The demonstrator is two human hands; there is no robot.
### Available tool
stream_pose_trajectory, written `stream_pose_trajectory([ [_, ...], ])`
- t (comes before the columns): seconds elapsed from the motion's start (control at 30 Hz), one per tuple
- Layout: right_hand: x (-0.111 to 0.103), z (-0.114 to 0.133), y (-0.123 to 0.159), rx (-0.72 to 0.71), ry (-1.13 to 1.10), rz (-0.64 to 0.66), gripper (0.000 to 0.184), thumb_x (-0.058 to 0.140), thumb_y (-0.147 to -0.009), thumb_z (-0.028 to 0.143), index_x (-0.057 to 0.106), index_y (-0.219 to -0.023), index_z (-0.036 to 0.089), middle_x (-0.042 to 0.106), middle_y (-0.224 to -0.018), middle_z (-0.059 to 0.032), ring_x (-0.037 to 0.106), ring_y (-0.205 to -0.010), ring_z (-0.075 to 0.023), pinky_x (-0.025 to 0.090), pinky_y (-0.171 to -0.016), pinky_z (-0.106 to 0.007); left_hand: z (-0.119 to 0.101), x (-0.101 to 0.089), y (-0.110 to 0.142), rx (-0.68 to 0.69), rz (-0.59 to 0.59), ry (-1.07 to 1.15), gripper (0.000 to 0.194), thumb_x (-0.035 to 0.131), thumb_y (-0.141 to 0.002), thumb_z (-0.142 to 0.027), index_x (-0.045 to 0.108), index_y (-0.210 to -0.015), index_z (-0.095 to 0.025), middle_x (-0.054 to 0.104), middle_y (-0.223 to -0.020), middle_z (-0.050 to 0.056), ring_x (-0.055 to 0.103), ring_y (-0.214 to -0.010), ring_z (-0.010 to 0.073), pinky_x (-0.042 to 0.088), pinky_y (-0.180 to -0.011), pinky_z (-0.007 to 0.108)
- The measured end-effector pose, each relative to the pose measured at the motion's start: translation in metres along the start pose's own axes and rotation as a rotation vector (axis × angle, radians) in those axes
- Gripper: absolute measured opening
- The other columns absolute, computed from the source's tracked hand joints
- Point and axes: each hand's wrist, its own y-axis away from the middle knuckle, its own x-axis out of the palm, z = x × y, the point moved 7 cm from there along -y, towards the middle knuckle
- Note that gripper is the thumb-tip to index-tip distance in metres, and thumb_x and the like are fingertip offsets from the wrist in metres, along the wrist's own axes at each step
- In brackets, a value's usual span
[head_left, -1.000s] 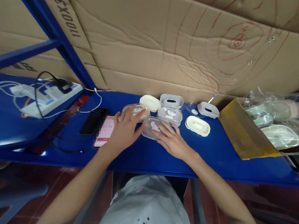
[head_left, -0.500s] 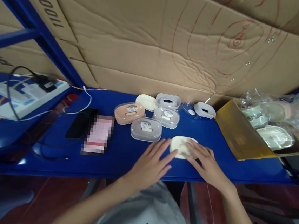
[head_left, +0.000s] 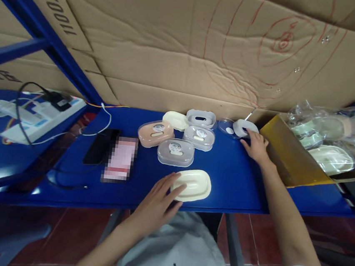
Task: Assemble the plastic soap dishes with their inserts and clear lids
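Note:
My left hand (head_left: 158,200) rests with fingers stretched on the left end of a cream soap-dish part (head_left: 195,185) near the front edge of the blue shelf (head_left: 232,176). My right hand (head_left: 256,145) reaches to the back right, its fingers touching a white soap-dish part (head_left: 243,127) beside a clear lid (head_left: 227,128). Between the hands stand closed soap boxes: a pink one (head_left: 155,133), a grey one (head_left: 175,152) and another grey one (head_left: 199,136). Behind them lie a cream part (head_left: 175,120) and a white part (head_left: 201,118).
Two phones (head_left: 111,153) lie left of the boxes, with cables and a power strip (head_left: 38,111) further left. A yellow-sided carton (head_left: 288,156) holding bagged soap dishes (head_left: 327,141) stands at the right. Cardboard sheets (head_left: 173,49) form the back wall.
The cream part has come toward the front edge under my left hand. My right hand left it and reached back right to the white part.

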Motion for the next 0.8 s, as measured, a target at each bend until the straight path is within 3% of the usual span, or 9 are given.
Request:
stream_pose_trajectory([
  [0.1, -0.017, -0.006, 0.031, -0.013, -0.010, -0.026, 0.041, 0.049, -0.107, 0.042, 0.071, -0.132, 0.018, 0.073, -0.133, -0.0204, 0.060, -0.126, -0.0357, 0.033, -0.113, -0.058, 0.000, 0.003, -0.004, -0.040, 0.020, 0.055, 0.050, 0.061, -0.106, -0.022, 0.051, -0.155, -0.027, 0.053, -0.160, 0.014, 0.051, -0.151, 0.0316, 0.052, -0.121, 0.054],
  [0.17, -0.030, 0.011, 0.070, -0.044, -0.024, -0.070, 0.044, 0.049, -0.108, 0.046, 0.070, -0.135, 0.018, 0.071, -0.134, -0.0215, 0.061, -0.125, -0.0361, 0.036, -0.111, -0.055, -0.001, 0.007, -0.010, -0.077, 0.049, 0.087, 0.061, 0.063, -0.104, -0.022, 0.042, -0.161, -0.029, 0.048, -0.165, 0.014, 0.051, -0.152, 0.0321, 0.052, -0.121, 0.054],
  [0.23, -0.037, 0.047, 0.115, -0.142, -0.064, -0.051, 0.039, 0.052, -0.108, 0.048, 0.070, -0.137, 0.029, 0.074, -0.131, -0.0132, 0.063, -0.123, -0.0335, 0.042, -0.107, -0.051, -0.001, 0.012, -0.015, -0.115, 0.065, 0.125, 0.071, 0.065, -0.104, -0.024, 0.032, -0.167, -0.031, 0.038, -0.171, 0.015, 0.048, -0.155, 0.0332, 0.051, -0.122, 0.054],
  [0.33, -0.037, 0.125, 0.178, -0.473, -0.209, 0.106, 0.042, 0.055, -0.108, 0.032, 0.060, -0.150, 0.036, 0.076, -0.126, -0.0068, 0.068, -0.113, -0.0299, 0.045, -0.102, -0.051, -0.001, 0.014, -0.020, -0.138, 0.050, 0.171, 0.079, 0.065, -0.105, -0.026, 0.022, -0.170, -0.037, 0.028, -0.177, 0.014, 0.044, -0.157, 0.0343, 0.051, -0.122, 0.055],
  [0.43, -0.037, 0.180, 0.206, -0.603, -0.229, 0.151, 0.050, 0.048, -0.109, 0.016, 0.056, -0.155, 0.033, 0.074, -0.134, -0.0076, 0.067, -0.119, -0.0281, 0.043, -0.104, -0.051, -0.001, 0.014, -0.018, -0.117, 0.057, 0.189, 0.075, 0.062, -0.107, -0.026, 0.024, -0.170, -0.040, 0.025, -0.178, 0.011, 0.047, -0.155, 0.0336, 0.054, -0.120, 0.053],
  [0.53, -0.033, 0.209, 0.207, -0.674, -0.243, 0.193, 0.048, 0.045, -0.109, 0.012, 0.057, -0.153, 0.026, 0.070, -0.145, -0.0088, 0.060, -0.137, -0.0288, 0.040, -0.113, -0.053, 0.001, 0.014, -0.010, -0.104, 0.087, 0.181, 0.069, 0.063, -0.107, -0.028, 0.032, -0.167, -0.038, 0.026, -0.178, 0.012, 0.049, -0.154, 0.0335, 0.056, -0.118, 0.052],
  [0.63, -0.026, 0.213, 0.197, -0.753, -0.327, 0.269, 0.046, 0.046, -0.111, 0.018, 0.054, -0.155, 0.026, 0.069, -0.147, -0.0075, 0.060, -0.140, -0.0254, 0.044, -0.115, -0.049, 0.003, 0.011, -0.004, -0.095, 0.063, 0.149, 0.061, 0.069, -0.104, -0.035, 0.045, -0.159, -0.033, 0.032, -0.174, 0.014, 0.047, -0.155, 0.0358, 0.054, -0.119, 0.055],
  [0.73, -0.019, 0.188, 0.161, -0.744, -0.451, 0.248, 0.044, 0.041, -0.113, 0.024, 0.055, -0.154, 0.029, 0.072, -0.143, -0.0056, 0.064, -0.135, -0.0217, 0.050, -0.111, -0.044, 0.003, 0.008, -0.003, -0.112, 0.005, 0.087, 0.046, 0.073, -0.101, -0.038, 0.059, -0.145, -0.029, 0.044, -0.166, 0.015, 0.054, -0.147, 0.0366, 0.054, -0.116, 0.059],
  [0.8, -0.013, 0.151, 0.115, -0.549, -0.379, 0.114, 0.042, 0.039, -0.114, 0.031, 0.060, -0.150, 0.029, 0.069, -0.147, -0.0081, 0.061, -0.141, -0.0253, 0.046, -0.117, -0.049, 0.001, 0.007, -0.005, -0.125, -0.008, 0.048, 0.041, 0.075, -0.099, -0.038, 0.063, -0.138, -0.028, 0.047, -0.161, 0.015, 0.057, -0.141, 0.0372, 0.054, -0.114, 0.061],
])
